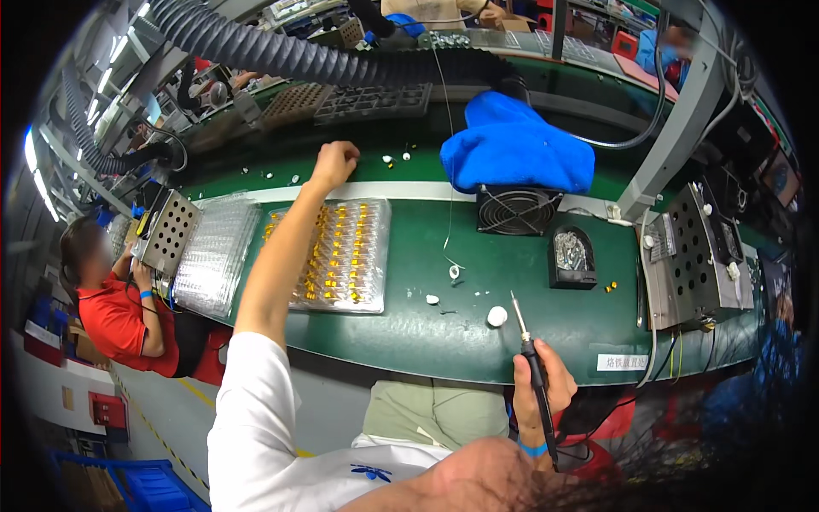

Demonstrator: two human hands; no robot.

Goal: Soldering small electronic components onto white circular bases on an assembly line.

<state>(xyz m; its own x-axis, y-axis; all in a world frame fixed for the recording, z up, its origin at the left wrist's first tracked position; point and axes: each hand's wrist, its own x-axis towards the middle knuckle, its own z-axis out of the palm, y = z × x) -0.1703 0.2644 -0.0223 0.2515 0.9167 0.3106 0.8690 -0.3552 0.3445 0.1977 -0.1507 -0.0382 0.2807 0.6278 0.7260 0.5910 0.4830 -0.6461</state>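
My right hand (550, 384) grips a soldering iron (532, 363) by its black handle near the table's front edge, its metal tip pointing up and away from me. A round white piece (496, 317) lies just left of the tip. My left arm stretches across a clear plastic tray (380, 290) holding rows of small yellow parts (341, 243). Beyond that tray, my left hand (335, 164) is over the far green surface, fingers curled in; whatever they hold, if anything, is hidden. Small white pieces (387, 159) lie to its right.
A fan (514, 211) with a blue cloth (516, 145) on top stands at centre right, beside a black holder (572, 264). A perforated metal box (687, 256) is at the right. Stacked clear trays (217, 256) lie left, near a person in red (124, 316). A ribbed hose (324, 64) hangs above.
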